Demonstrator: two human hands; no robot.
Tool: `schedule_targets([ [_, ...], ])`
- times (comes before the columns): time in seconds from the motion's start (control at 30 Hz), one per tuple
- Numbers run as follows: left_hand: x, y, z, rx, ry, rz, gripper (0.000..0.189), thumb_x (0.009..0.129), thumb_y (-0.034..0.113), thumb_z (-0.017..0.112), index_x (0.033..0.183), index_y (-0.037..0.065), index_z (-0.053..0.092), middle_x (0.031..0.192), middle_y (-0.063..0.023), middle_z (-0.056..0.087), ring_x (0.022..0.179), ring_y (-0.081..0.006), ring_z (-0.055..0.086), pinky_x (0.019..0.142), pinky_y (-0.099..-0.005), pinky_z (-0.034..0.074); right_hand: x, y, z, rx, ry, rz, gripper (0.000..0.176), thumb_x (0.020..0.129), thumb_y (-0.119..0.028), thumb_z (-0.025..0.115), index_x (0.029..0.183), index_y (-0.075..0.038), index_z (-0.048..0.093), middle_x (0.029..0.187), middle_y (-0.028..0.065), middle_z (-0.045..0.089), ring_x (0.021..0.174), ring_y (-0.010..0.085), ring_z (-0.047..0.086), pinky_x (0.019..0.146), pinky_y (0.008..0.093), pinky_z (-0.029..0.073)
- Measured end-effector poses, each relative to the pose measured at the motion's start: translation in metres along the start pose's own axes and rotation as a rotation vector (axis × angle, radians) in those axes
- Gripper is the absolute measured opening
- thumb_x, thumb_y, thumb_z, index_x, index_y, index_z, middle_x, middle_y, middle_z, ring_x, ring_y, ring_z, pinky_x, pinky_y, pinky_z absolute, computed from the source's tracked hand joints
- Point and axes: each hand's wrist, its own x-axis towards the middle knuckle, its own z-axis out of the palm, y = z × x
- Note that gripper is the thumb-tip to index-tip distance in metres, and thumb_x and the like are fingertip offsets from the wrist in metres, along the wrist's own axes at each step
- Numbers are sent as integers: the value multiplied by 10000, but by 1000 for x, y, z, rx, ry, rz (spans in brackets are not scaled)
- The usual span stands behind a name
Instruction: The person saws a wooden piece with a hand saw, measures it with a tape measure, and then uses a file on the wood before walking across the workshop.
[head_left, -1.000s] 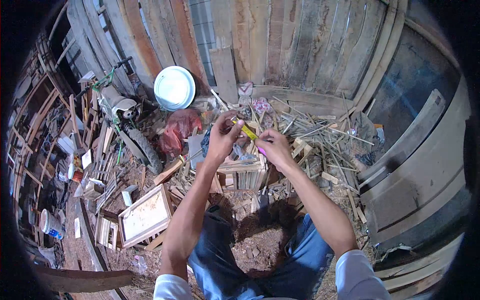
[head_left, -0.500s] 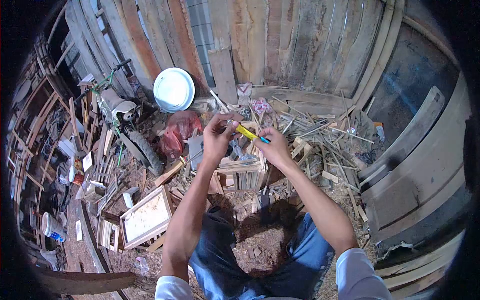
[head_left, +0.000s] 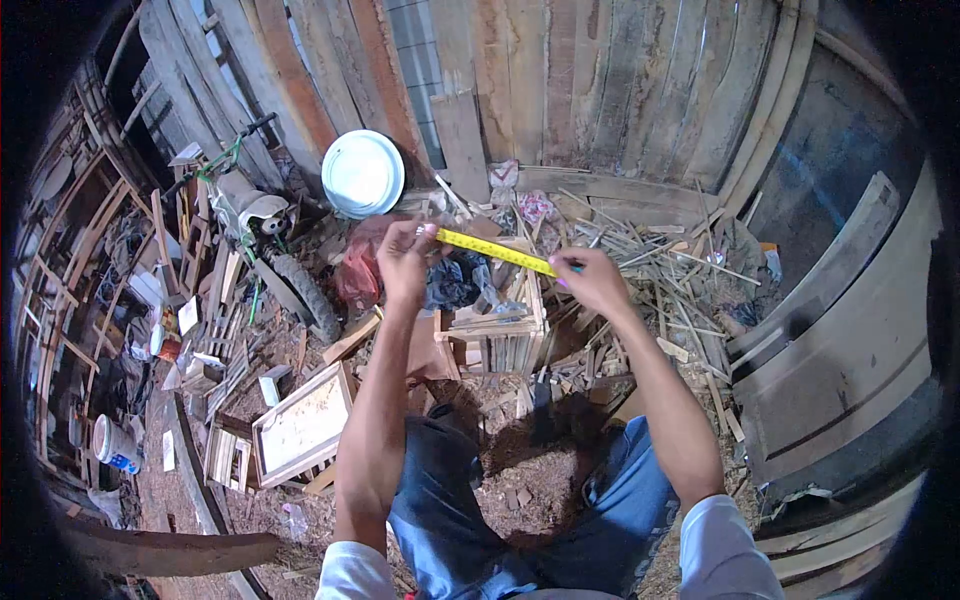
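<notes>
- Wood scraps (head_left: pixel 560 375) lay all over the ground in front of the sitting person.
- The person held a yellow tape (head_left: pixel 495 252) up in the air, pulled out straight between both hands.
- The left hand (head_left: pixel 403 258) had its thumb and fingers pinched shut on the higher end of the yellow tape.
- The right hand (head_left: pixel 597 281) had its fingers closed tight on the lower end.
- The yellow tape slanted down from left to right, just above a small wooden crate (head_left: pixel 500 335). I could not tell if it touched the crate.
- A dark crumpled sheet (head_left: pixel 455 285) sat beside the crate, under the left hand.
- A red bag (head_left: pixel 358 278) lay near the left hand.
- A white round lid (head_left: pixel 363 173) leaned on the plank wall (head_left: pixel 560 80) at the back.
- A little bike (head_left: pixel 262 225) stood on the left, well apart from the hands.
- A flat framed board (head_left: pixel 305 420) lay on the ground by the person's left arm.
- A pile of thin sticks (head_left: pixel 670 265) lay just past the right hand.
</notes>
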Motion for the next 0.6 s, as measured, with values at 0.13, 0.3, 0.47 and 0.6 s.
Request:
schedule_targets([
  [0.13,-5,2,-3,-59,46,-80,94,914,27,605,988,26,545,989,-119,668,877,-214,671,747,-359,614,-15,-19,-16,-106,-2,138,349,784,-454,677,988,-178,740,961,141,710,902,318,677,816,399,523],
  [0.3,-8,-7,-1,-39,-9,-93,108,913,31,611,994,28,541,925,-83,642,845,-175,648,761,-353,612,-17,-24,-15,-217,88,178,291,753,-400,704,942,-185,755,885,162,708,871,344,677,785,427,533],
  [0.47,-9,-6,2,-19,-22,-123,132,907,39,625,1007,19,542,913,-68,625,823,-142,623,764,-341,608,-10,-17,-17,-170,97,188,276,731,-380,734,897,-161,763,872,154,710,836,335,681,763,406,540],
  [0.6,-7,-8,0,3,-28,-125,194,896,70,654,1040,-2,546,909,-66,622,796,-126,611,753,-313,599,-7,-14,-18,-148,30,224,277,731,-383,735,898,-164,765,887,133,716,831,317,687,765,397,540],
])
